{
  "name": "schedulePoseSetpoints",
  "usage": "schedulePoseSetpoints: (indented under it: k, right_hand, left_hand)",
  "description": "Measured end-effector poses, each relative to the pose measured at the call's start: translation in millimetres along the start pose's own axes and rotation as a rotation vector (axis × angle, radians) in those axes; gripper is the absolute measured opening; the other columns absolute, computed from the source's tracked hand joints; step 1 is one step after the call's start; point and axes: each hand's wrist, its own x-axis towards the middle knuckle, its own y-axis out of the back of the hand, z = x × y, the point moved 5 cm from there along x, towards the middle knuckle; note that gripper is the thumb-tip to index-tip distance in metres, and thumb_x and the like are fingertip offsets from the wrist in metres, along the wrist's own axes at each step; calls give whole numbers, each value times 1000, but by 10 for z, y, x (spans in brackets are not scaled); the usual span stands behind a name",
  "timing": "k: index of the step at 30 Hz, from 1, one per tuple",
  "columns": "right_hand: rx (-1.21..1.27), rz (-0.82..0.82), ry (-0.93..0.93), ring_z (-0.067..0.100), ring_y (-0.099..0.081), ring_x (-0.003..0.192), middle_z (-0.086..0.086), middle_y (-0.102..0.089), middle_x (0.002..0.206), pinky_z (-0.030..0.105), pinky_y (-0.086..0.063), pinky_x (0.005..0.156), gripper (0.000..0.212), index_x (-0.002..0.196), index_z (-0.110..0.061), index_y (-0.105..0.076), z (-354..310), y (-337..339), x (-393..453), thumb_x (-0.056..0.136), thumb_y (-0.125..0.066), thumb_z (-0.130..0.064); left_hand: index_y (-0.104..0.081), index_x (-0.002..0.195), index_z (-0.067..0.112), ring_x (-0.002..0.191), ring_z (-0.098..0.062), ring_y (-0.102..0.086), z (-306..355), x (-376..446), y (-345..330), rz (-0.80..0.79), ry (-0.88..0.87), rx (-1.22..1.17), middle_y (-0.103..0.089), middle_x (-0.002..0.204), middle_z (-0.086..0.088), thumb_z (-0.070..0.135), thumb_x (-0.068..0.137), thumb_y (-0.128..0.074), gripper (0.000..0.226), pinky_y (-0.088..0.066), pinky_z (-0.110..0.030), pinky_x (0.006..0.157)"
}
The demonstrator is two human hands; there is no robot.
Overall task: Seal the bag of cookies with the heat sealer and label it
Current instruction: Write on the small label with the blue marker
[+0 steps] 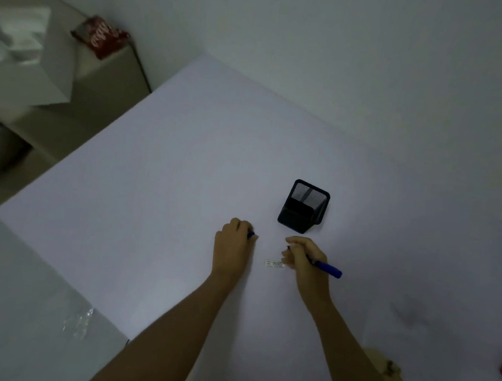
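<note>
— Blue pen (pixel 326 268) in the right hand (pixel 305 260)?

— Yes, fingers curled tight around its barrel, tip pointing toward the left hand, back end sticking out to the right. A small white label (pixel 274 263) lies flat on the white table (pixel 171 154), just beside that hand.

— And the left hand (pixel 232 246)?

— Closed into a fist on the table, pinching a blue cap (pixel 250 234) that peeks out at the knuckles.

— Anything else nearby?

— A black mesh pen holder (pixel 304 206) stands just beyond both hands. A clear plastic bag (pixel 78 321) lies well apart, at the lower left.
</note>
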Motion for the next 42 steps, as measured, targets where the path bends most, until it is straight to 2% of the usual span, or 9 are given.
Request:
schedulePoseSetpoints:
  k: [3, 8, 10, 13, 17, 21, 30, 38, 42]
  right_hand:
    - [82, -44, -47, 27, -71, 82, 16, -72, 84, 32, -59, 74, 9, 95, -6, -62, -141, -64, -96, 88, -60, -3]
    - [132, -98, -73, 24, -71, 87, 10, -75, 88, 39, -59, 84, 6, 83, -16, -69, -494, -121, -278, 80, -72, -11]
    - [149, -111, -23, 23, -72, 88, 7, -75, 87, 43, -58, 86, 8, 83, -20, -71, -710, -92, -361, 78, -74, -14]
    - [280, -149, 63, 29, -71, 93, 17, -74, 93, 42, -56, 87, 9, 89, -11, -70, -1106, -54, -532, 80, -71, -10]
    - [390, -220, 106, 32, -72, 90, 18, -74, 91, 41, -59, 82, 9, 86, -9, -68, -1568, -29, -761, 84, -65, -1]
    - [353, -249, 139, 33, -72, 90, 18, -72, 90, 42, -60, 79, 12, 81, -7, -67, -1826, 2, -861, 84, -63, 4]
    - [206, -206, 226, 27, -73, 83, 13, -74, 85, 34, -61, 73, 11, 81, -8, -68, -1992, 34, -1002, 81, -68, 3]
    - [134, -207, 265, 26, -73, 80, 14, -74, 87, 33, -61, 70, 8, 88, -6, -71, -1997, 58, -1070, 81, -70, -3]
    - [46, -189, 317, 26, -68, 64, 8, -75, 77, 33, -57, 60, 14, 92, -11, -64, -2002, 68, -1104, 81, -72, -14]
  left_hand:
    - [-63, 100, 7, 88, -24, -57, -31, -45, 30, -14, 43, -92, -63, 99, -11, 16, 92, -57, 14, -48, -36, 78]
    - [-66, 102, 15, 90, -15, -61, 91, -143, 386, -23, 160, -493, -66, 100, -2, 15, 93, -56, 14, -42, -14, 75]
    - [-68, 100, 20, 89, -12, -65, 262, -181, 670, -69, 153, -689, -70, 98, 3, 16, 92, -58, 14, -49, -18, 78]
    - [-70, 101, 17, 89, -14, -68, 543, -263, 1145, -111, 108, -928, -73, 94, 2, 11, 89, -61, 16, -55, -26, 81]
    - [-70, 98, 16, 89, -12, -68, 802, -317, 1624, -78, 33, -985, -73, 93, 2, 9, 87, -65, 14, -55, -24, 81]
    - [-68, 102, 17, 89, -13, -68, 910, -323, 1847, -53, 14, -1021, -73, 92, 0, 10, 87, -65, 17, -56, -24, 80]
    - [-69, 105, 12, 91, -17, -68, 970, -365, 1851, -137, 354, -1489, -73, 96, -8, 18, 91, -59, 18, -52, -29, 85]
    - [-71, 104, 12, 86, -12, -67, 967, -447, 1865, -141, 337, -1442, -73, 94, -5, 19, 90, -60, 18, -52, -26, 84]
    - [-70, 104, 11, 92, -17, -68, 1008, -458, 1878, -204, 303, -1429, -73, 96, -8, 18, 90, -60, 19, -51, -25, 83]
